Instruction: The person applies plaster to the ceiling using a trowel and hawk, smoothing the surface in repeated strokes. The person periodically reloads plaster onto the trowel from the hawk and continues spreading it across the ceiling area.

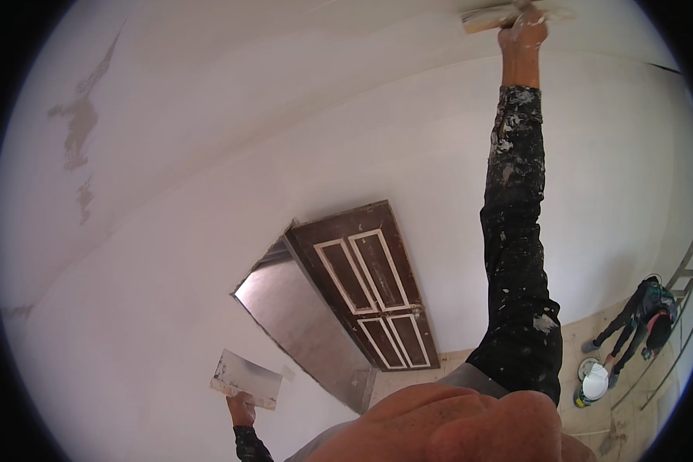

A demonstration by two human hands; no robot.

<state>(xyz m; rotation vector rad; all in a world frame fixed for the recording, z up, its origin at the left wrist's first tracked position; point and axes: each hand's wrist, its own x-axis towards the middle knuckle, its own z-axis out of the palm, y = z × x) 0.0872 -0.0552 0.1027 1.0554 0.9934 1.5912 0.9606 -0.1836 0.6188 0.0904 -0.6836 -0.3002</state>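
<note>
My right hand (525,32) is raised overhead at the end of a straight arm in a black, plaster-spattered sleeve. Its fingers are wrapped round a plastering trowel (485,18), which lies at the ceiling (346,38) and is partly cut off by the upper edge. Low on the left, my left hand (241,410) grips a wide flat metal plastering blade (248,376) with dried smears along its lower edge. This blade appears in front of the white wall, and whether it touches is unclear.
A brown panelled door (373,285) stands open beside a doorway (304,331). Far below right, a person (654,312) bends over a bucket of white material (593,381) on the tiled floor, next to a ladder (681,277). Bare grey-brown patches (79,127) mark the surface at upper left.
</note>
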